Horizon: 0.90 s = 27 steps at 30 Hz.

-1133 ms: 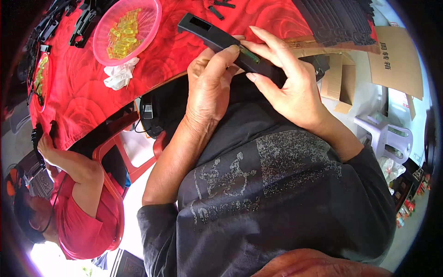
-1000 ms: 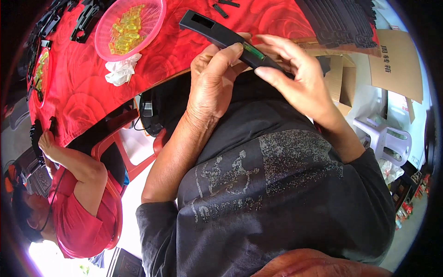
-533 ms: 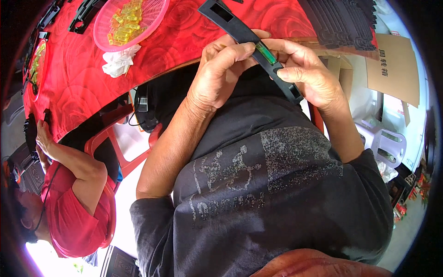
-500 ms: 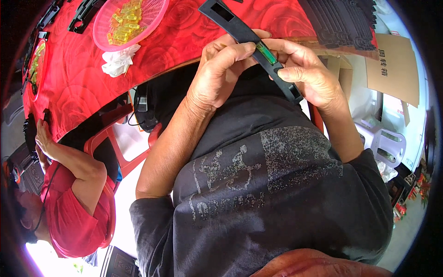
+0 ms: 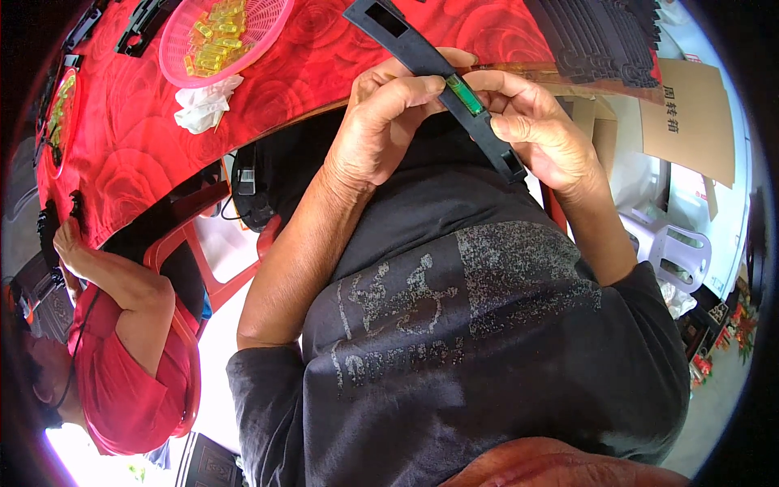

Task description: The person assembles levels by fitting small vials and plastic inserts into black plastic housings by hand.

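A black spirit level (image 5: 489, 144) is held slantwise between my two hands, above my lap at the table's edge. A green vial (image 5: 465, 95) sits in its middle slot, and a rectangular opening shows at its upper left end. My left hand (image 5: 381, 122) pinches the level just above the vial, thumb on the top face. Below the vial, my right hand (image 5: 552, 134) grips the level with the thumb on its near side and the index finger along the far edge. Some fingertips of both hands are hidden behind the level.
On the red cloth-covered table (image 5: 308, 57) stand a pink basket (image 5: 272, 40) of yellow vials and a crumpled white tissue (image 5: 203, 105). Black level bodies (image 5: 600, 36) lie stacked at the right. A person in red (image 5: 134, 373) works at left. A cardboard box (image 5: 690, 122) stands right.
The level stays in both hands, with its vial seen more fully and brighter green. My right thumb has shifted slightly. The other person's hand has moved a little.
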Each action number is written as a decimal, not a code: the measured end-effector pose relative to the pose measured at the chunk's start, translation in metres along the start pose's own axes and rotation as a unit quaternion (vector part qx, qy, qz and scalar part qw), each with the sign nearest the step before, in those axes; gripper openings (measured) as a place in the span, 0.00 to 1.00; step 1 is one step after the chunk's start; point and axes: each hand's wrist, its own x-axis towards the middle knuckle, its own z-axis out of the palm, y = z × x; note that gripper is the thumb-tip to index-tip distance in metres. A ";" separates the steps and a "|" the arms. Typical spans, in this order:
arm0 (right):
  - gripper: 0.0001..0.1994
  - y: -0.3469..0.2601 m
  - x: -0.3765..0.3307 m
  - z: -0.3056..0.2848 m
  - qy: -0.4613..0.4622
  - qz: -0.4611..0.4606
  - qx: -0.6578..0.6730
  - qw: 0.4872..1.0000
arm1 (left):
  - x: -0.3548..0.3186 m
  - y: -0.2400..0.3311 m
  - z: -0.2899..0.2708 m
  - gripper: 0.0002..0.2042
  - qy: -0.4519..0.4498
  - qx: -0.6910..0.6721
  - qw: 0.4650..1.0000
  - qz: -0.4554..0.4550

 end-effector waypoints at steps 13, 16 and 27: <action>0.24 -0.003 -0.005 0.017 0.060 -0.041 -0.010 0.997 | -0.002 0.003 -0.003 0.30 -0.013 -0.005 1.000 -0.007; 0.24 -0.002 -0.003 0.019 0.065 -0.052 -0.018 0.996 | -0.002 0.005 -0.002 0.31 -0.010 -0.009 1.000 -0.009; 0.31 -0.004 -0.006 0.022 0.043 -0.079 -0.095 0.991 | -0.008 0.008 0.006 0.17 0.020 -0.040 0.999 0.019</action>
